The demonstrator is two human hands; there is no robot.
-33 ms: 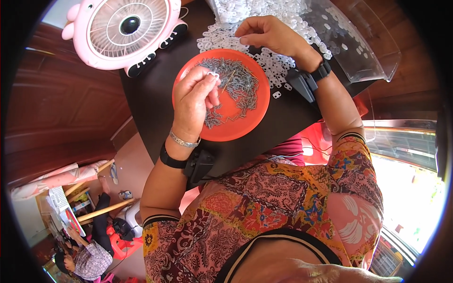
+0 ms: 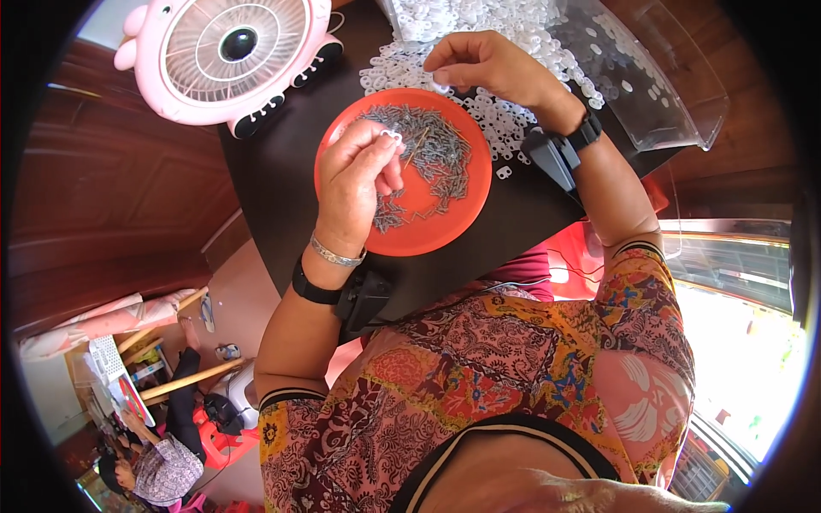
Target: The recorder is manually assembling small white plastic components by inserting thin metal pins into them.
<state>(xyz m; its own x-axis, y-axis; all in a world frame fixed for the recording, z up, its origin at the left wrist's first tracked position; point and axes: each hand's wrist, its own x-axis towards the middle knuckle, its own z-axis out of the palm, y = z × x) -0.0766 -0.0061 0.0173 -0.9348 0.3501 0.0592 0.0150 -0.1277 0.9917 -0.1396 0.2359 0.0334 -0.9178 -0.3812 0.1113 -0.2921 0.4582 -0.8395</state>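
My left hand (image 2: 355, 175) is closed over the left part of an orange-red plate (image 2: 428, 242). Thumb and forefinger pinch a small white plastic piece with holes (image 2: 392, 136). On the plate lie many small grey screw-like pins (image 2: 440, 158), with a few brass-coloured ones among them. Above the plate's far right edge, my right hand (image 2: 483, 67) is closed in a pinch. A white piece (image 2: 440, 86) shows at its fingertips, in front of a heap of similar white plastic pieces (image 2: 402, 64).
A pink fan (image 2: 239, 44) stands at the far left of the dark table (image 2: 282, 184). A clear plastic bin (image 2: 667, 85) lies at the far right, white pieces spilling from it. One stray piece (image 2: 504, 172) lies right of the plate. Another person (image 2: 171, 470) sits at lower left.
Right fingertips have dipped slightly, and a white piece now shows more clearly below the thumb. My left hand keeps its pinch; the whole view has shifted very slightly.
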